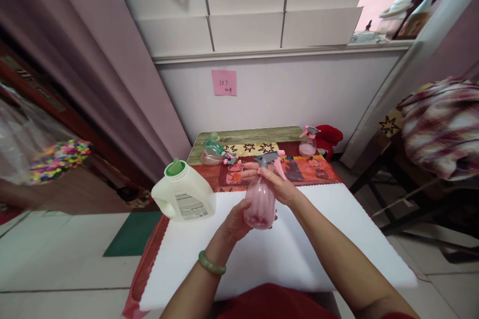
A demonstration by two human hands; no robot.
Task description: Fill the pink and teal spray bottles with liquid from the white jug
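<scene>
A clear pink spray bottle (259, 204) with a grey and pink trigger head is held up over the white cloth (295, 249), tilted slightly. My left hand (238, 218) is closed around the lower body of the bottle, with fingertips showing at its far side. At the neck, just under the trigger head, my right hand (283, 187) grips it with finger and thumb, its other fingers reaching behind. Liquid inside looks pale and cloudy. To the left of my hands stands a large cream jug (200, 194) with a green cap (175, 167).
A second pink spray bottle (307, 148) stands at the back right of the table. Another clear spray bottle (211, 157) lies at the back left, beside a green bottle (214, 143). A pink note (224, 82) is on the wall. Plaid cloth (443, 127) hangs at the right.
</scene>
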